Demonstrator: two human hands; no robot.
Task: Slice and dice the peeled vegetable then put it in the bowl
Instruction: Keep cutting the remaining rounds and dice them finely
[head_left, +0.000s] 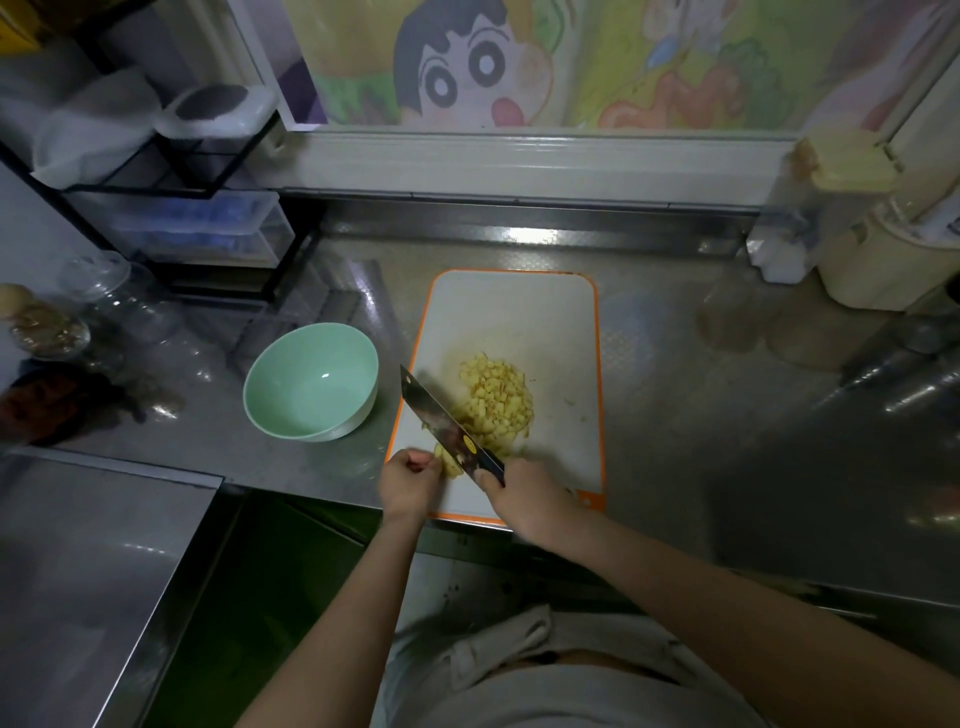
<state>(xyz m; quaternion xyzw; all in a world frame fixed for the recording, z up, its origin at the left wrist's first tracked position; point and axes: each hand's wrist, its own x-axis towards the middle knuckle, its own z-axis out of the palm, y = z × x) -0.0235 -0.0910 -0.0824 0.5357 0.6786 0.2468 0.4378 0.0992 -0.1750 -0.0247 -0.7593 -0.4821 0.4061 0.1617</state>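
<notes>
1. Head view, and you're deep in the dicing step. Most of the vegetable is already a diced pile (498, 397) of small yellow cubes sitting in the middle of the cutting board (550, 322).

2. Your right hand (524, 496) is wrapped round the handle of the cleaver (441, 423). The blade runs diagonally away to the upper left, with its edge down against the near-left side of the yellow stuff.

3. Your left hand (410, 486) is curled up at the near-left corner of the board, fingertips tucked in and pinning the last chunk (442, 461) right beside the blade. That chunk is tiny and half hidden by the cleaver, so I can't tell its exact shape.

4. The bowl (291, 374) (mint green, nothing yellow in it that I can see) sits on the steel counter (675, 415) just left of the board, close to the blade tip but not touching the board.

5. My read is that you've got a few cuts to go on that chunk, then the transfer. Nothing has gone into the bowl yet.

6. For the next cuts, I'd mind those left fingertips, since there's barely any vegetable between them and the edge.

7. After that, I'd scrape the pile together and load it on the flat of the blade. The bowl being that close to the board's left edge should make the carry short.
</notes>
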